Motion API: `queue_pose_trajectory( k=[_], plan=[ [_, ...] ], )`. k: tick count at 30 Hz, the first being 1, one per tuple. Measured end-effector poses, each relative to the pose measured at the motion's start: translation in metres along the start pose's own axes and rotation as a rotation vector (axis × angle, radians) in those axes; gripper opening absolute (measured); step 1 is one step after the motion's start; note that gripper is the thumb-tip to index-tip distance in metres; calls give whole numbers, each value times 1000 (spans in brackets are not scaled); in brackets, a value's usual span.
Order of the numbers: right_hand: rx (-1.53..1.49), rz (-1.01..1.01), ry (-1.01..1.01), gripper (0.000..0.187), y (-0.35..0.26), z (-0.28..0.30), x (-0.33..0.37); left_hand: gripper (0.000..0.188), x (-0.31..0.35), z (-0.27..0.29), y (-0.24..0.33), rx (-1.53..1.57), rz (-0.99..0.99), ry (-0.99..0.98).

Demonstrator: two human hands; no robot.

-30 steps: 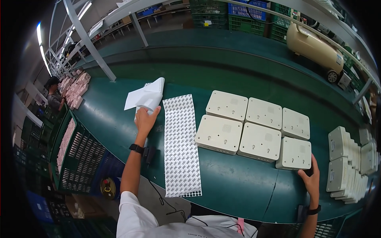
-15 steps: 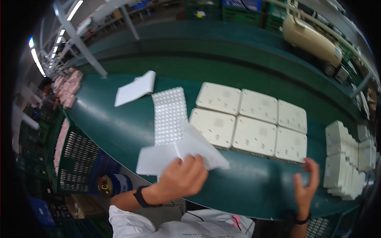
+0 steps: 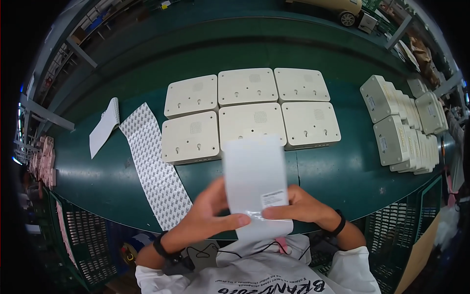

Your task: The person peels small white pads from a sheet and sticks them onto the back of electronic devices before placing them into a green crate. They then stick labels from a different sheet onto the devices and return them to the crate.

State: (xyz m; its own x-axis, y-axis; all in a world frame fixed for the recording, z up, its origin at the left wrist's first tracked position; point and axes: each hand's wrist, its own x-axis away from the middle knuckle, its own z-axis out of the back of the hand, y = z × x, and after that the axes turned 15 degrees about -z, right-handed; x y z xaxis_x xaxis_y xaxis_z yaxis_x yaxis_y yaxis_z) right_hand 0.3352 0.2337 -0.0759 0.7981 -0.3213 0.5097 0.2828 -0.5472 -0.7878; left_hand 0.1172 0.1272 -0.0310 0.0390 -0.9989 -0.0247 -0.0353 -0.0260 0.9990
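Observation:
A long white sheet [image 3: 255,169] with a small printed label near its lower end is held in front of me, slightly blurred. My left hand [image 3: 211,209] grips its left edge, thumb on top. From the right side my right hand [image 3: 299,207] closes on the same sheet, its thumb beside the printed label. The sheet's far end covers part of the near middle cream plastic housing [image 3: 240,120]. To the left lies a strip of silver-patterned sheet [image 3: 157,171], reaching under my left forearm.
Several cream housings [image 3: 190,134] lie in two rows on the green table [image 3: 338,181]. More stand stacked [image 3: 391,139] at the right. A white paper pad [image 3: 104,128] lies at the left, past it pink pieces [image 3: 44,161]. Green crates [image 3: 83,240] flank the table's near edge.
My right hand has come from the right side of the table to the white sheet, now upright between both hands. The view has turned rightward. The patterned strip now lies apart from the sheet.

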Motion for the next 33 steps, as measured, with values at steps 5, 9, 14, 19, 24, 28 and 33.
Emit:
queue_pose_trajectory(
  k=[5, 9, 14, 19, 24, 28, 33],
  plan=[
    [467, 241, 429, 24, -6, -2, 10, 47, -7, 6, -37, 371, 318, 115],
    [852, 712, 751, 26, -14, -6, 6, 42, -9, 8, -36, 356, 271, 44],
    [903, 862, 815, 28, -12, -8, -7, 38, -10, 2, -38, 396, 161, -7],
    [962, 893, 844, 28, -4, 7, -8, 43, -19, -8, -45, 487, 217, 8],
    [1115, 952, 942, 19, -1, 17, -9, 50, -29, -20, -54, 567, 292, 113],
    [1021, 774, 769, 20, -2, 11, 6, 49, -31, -21, -63, 508, 308, 185],
    [463, 428, 238, 11, -48, 54, 56, 42, -42, -5, -73, 316, 377, 152]
  ],
)
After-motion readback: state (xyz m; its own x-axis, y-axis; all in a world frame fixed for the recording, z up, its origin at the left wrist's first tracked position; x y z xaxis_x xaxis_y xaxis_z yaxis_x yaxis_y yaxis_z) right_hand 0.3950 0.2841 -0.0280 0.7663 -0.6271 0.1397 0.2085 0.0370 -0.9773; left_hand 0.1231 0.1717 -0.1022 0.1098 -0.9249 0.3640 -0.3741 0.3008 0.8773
